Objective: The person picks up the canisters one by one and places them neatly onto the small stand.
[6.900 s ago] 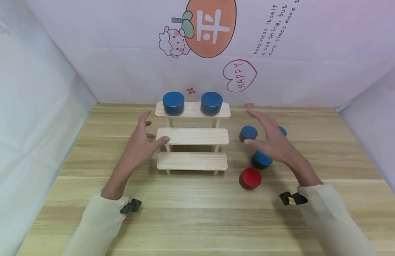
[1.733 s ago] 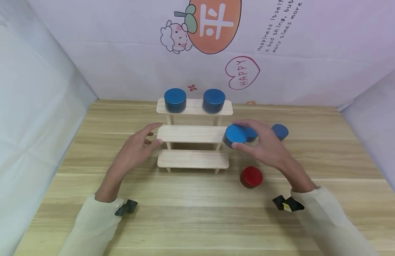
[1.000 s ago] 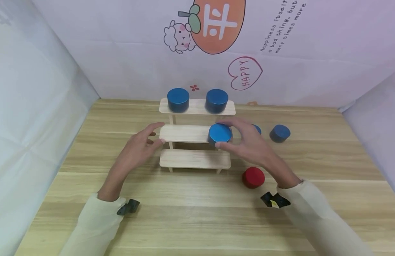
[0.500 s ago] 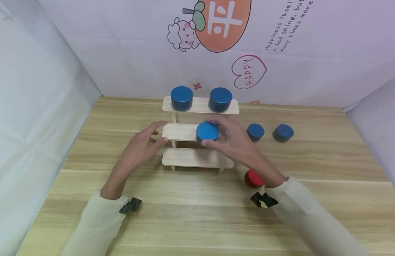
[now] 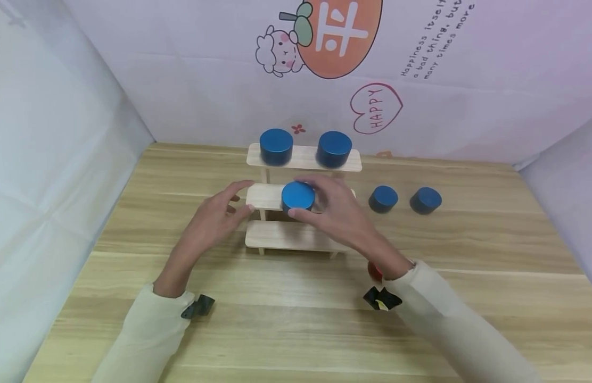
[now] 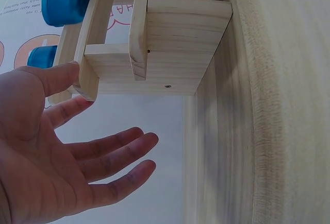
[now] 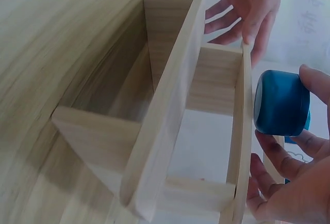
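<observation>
Thumb (image 6: 59, 77) and forefinger (image 6: 69, 110) of the left hand (image 5: 213, 219) pinch the middle shelf (image 5: 266, 197) by its left end; three spread fingers (image 6: 121, 156) show best to us from the left wrist. Next, the right hand (image 5: 335, 213) grips a blue cylinder (image 5: 298, 196) at that shelf. Only the head view gives us two smaller cylinders (image 5: 383, 199) farther right.

The middle blue tin (image 5: 298, 196) looks like smooth, shiny metal. The shelf (image 5: 296, 235) is plain, dull wood. The worktop (image 5: 286, 324) looks like smooth wood. The left sheet (image 5: 61, 159) looks like wrinkly cloth.
</observation>
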{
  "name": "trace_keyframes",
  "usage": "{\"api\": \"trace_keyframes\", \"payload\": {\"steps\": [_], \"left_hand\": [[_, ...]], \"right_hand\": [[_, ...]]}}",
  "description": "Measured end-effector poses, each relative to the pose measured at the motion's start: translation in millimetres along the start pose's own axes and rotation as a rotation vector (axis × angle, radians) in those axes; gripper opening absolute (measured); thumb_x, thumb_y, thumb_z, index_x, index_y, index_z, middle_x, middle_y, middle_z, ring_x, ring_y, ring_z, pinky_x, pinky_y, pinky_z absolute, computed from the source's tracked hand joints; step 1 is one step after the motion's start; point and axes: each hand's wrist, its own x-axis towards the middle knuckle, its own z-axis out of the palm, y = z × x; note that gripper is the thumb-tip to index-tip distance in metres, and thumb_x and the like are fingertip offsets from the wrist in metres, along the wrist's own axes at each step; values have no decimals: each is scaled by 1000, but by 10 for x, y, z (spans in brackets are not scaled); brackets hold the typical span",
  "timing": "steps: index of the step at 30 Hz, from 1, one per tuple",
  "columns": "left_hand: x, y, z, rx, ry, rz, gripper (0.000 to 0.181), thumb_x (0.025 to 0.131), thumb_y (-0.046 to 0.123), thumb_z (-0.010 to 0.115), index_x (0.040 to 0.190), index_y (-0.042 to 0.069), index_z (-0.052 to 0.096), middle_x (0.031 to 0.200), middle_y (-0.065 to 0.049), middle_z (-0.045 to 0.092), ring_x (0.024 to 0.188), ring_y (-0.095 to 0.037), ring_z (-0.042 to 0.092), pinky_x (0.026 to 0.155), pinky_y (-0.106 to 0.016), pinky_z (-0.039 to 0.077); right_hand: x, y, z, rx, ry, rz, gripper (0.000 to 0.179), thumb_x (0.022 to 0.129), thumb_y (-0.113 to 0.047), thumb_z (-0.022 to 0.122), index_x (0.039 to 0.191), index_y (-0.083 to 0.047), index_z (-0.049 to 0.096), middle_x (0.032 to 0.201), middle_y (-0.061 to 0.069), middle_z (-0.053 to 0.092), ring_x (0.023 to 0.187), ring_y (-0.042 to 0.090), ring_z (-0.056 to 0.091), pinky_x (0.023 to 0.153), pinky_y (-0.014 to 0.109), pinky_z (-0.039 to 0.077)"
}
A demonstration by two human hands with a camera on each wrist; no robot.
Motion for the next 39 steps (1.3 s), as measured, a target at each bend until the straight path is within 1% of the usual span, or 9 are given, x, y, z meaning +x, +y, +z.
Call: {"api": "trace_keyframes", "payload": {"steps": [7, 12, 17, 21, 25, 30, 39], "left_hand": [[-8, -3, -4, -11, 0, -5, 55, 102, 29, 59, 154, 22, 39, 142, -20, 53, 113, -40, 61, 87, -57, 52], [-4, 5, -4, 3, -1, -3, 56, 102, 29, 59, 154, 22, 39, 141, -20, 53, 113, -40, 62, 86, -56, 53], [-3, 18, -3, 8, -2, -12, 55, 103, 30, 58, 154, 22, 40, 141, -21, 53, 113, -40, 62, 86, -56, 53], [-12, 21, -3, 8, 5, -4, 55, 103, 29, 59, 154, 21, 40, 141, -22, 54, 113, -40, 62, 87, -57, 53], [-19, 17, 1, 9, 10, 0, 55, 102, 29, 59, 154, 21, 40, 141, -22, 53, 113, -40, 61, 87, -57, 53], [-17, 10, 1, 8, 9, -11, 56, 102, 29, 59, 154, 22, 40, 141, -21, 54, 113, -40, 61, 87, -56, 53], [-19, 14, 6, 18, 13, -8, 56, 102, 32, 59, 154, 22, 40, 140, -21, 54, 112, -39, 62, 86, -56, 53]], "right_hand": [[103, -55, 111, 44, 31, -19, 62, 86, -36, 80, 139, -13, 58, 138, 3, 58, 128, 23, 48, 103, 48, 41], [155, -88, 167, 27, 57, -14, 61, 86, -39, 79, 139, -14, 59, 135, 4, 60, 125, 24, 49, 101, 50, 41], [189, -102, 208, 1, 74, -8, 61, 86, -42, 78, 138, -15, 61, 133, 4, 62, 119, 26, 50, 97, 50, 41], [213, -99, 245, -19, 90, -9, 61, 85, -42, 79, 137, -16, 62, 131, 5, 63, 114, 27, 50, 96, 49, 38], [224, -99, 283, -28, 106, -19, 60, 85, -42, 79, 136, -16, 62, 130, 5, 64, 114, 28, 51, 96, 49, 35], [236, -106, 316, -31, 123, -31, 60, 85, -43, 79, 136, -16, 63, 131, 4, 64, 116, 28, 51, 94, 48, 34], [239, -110, 335, -34, 137, -28, 57, 86, -42, 79, 134, -17, 61, 129, 6, 66, 117, 29, 51, 98, 51, 32]]}}
